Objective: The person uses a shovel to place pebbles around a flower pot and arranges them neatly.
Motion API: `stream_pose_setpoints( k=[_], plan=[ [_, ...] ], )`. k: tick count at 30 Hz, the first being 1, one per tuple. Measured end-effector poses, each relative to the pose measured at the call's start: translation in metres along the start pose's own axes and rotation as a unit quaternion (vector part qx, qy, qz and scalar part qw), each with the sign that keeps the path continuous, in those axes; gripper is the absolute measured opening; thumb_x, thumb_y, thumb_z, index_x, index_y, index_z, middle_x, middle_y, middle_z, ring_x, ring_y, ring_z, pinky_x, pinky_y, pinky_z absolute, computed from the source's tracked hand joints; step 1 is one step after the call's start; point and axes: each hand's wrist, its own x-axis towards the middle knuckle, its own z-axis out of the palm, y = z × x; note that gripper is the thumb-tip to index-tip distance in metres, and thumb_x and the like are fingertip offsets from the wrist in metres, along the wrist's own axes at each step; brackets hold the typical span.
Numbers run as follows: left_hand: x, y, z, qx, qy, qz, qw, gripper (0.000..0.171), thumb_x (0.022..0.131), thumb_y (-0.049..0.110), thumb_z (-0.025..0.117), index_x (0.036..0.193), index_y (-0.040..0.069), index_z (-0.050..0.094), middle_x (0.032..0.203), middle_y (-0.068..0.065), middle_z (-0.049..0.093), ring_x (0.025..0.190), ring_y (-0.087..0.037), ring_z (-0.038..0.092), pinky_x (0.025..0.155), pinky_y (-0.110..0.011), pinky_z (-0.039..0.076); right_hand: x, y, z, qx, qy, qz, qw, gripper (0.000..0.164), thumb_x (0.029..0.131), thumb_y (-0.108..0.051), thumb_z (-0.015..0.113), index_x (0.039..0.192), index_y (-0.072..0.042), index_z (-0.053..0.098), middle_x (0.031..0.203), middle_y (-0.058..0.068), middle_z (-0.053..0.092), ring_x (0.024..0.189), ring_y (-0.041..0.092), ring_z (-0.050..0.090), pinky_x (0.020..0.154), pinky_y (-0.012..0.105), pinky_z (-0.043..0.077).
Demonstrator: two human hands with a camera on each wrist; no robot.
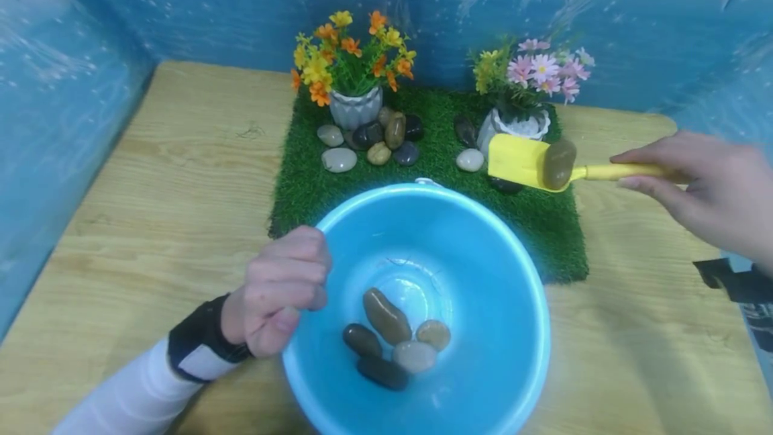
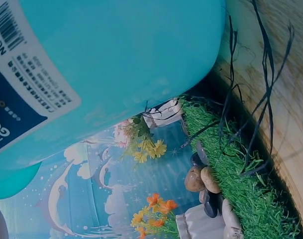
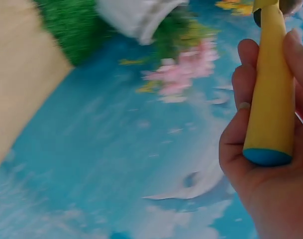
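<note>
My right hand [image 1: 718,183] grips the handle of a yellow toy shovel [image 1: 513,160], fingers and thumb around it in the right wrist view. A brown pebble [image 1: 559,164] lies on the shovel's blade near the handle. The blade is held over the right part of the grass mat, in front of the pink flower pot. My left hand [image 1: 284,291], fingers curled, holds the left rim of a light-blue bucket [image 1: 531,287]. Several pebbles [image 1: 386,316] lie on the bucket's bottom. The bucket's labelled outer wall [image 2: 131,55] fills much of the left wrist view.
A green grass mat [image 1: 447,113] lies behind the bucket on the wooden table [image 1: 199,173]. On it stand a pot with orange and yellow flowers [image 1: 356,106] and a white pot with pink flowers [image 1: 531,126]. More pebbles [image 1: 339,160] lie around the pots. Ocean-print walls [image 1: 241,12] enclose the table.
</note>
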Motion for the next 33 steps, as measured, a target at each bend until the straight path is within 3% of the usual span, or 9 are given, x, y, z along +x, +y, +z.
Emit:
stream_pose_setpoints(
  k=[2, 5, 14, 24, 33],
  plan=[
    [-0.001, 0.0, 0.0, 0.0, -0.001, -0.001, 1.0, 0.047, 0.101, 0.019, 0.032, 0.055, 0.015, 0.045, 0.053, 0.005, 0.038, 0.052, -0.011, 0.035, 0.059, -0.025, 0.031, -0.003, 0.01, 0.008, -0.01, -0.019, 0.009, 1.0, 0.031, 0.075, 0.004, 0.081, 0.105, 0.0, 0.073, 0.086, 0.016, 0.069, 0.069, 0.029, 0.059, 0.055, 0.022, 0.041],
    [-0.002, 0.0, 0.0, 0.0, -0.001, -0.002, 1.0, 0.048, 0.101, 0.019, 0.032, 0.055, 0.015, 0.045, 0.052, 0.005, 0.038, 0.052, -0.011, 0.036, 0.059, -0.025, 0.032, -0.007, 0.024, 0.018, -0.027, -0.059, 0.031, 0.997, 0.026, 0.08, 0.0, 0.079, 0.105, 0.001, 0.073, 0.082, 0.014, 0.068, 0.064, 0.025, 0.054, 0.051, 0.033, 0.039],
    [-0.002, 0.001, 0.0, 0.0, -0.002, -0.006, 1.0, 0.048, 0.101, 0.019, 0.032, 0.056, 0.014, 0.045, 0.053, 0.005, 0.038, 0.052, -0.011, 0.036, 0.059, -0.025, 0.032, -0.015, 0.049, 0.038, -0.051, -0.144, 0.084, 0.985, 0.023, 0.09, -0.01, 0.073, 0.108, 0.006, 0.071, 0.081, 0.014, 0.067, 0.063, 0.024, 0.05, 0.053, 0.039, 0.038],
    [0.004, 0.002, 0.0, 0.001, 0.002, 0.003, 1.0, 0.047, 0.101, 0.016, 0.031, 0.056, 0.013, 0.045, 0.053, 0.004, 0.038, 0.052, -0.011, 0.036, 0.058, -0.024, 0.031, -0.018, 0.058, 0.041, -0.045, -0.166, 0.099, 0.98, 0.025, 0.092, -0.01, 0.07, 0.107, 0.009, 0.07, 0.087, 0.024, 0.069, 0.064, 0.028, 0.06, 0.056, 0.046, 0.048],
    [0.007, 0.0, 0.001, 0.004, 0.003, 0.016, 0.9999, 0.047, 0.102, 0.016, 0.031, 0.056, 0.013, 0.043, 0.052, 0.005, 0.036, 0.052, -0.01, 0.034, 0.058, -0.023, 0.03, -0.023, 0.06, 0.029, -0.071, -0.173, 0.118, 0.975, 0.026, 0.091, -0.009, 0.07, 0.105, 0.013, 0.067, 0.083, 0.025, 0.067, 0.055, 0.021, 0.048, 0.051, 0.041, 0.041]
  ],
)
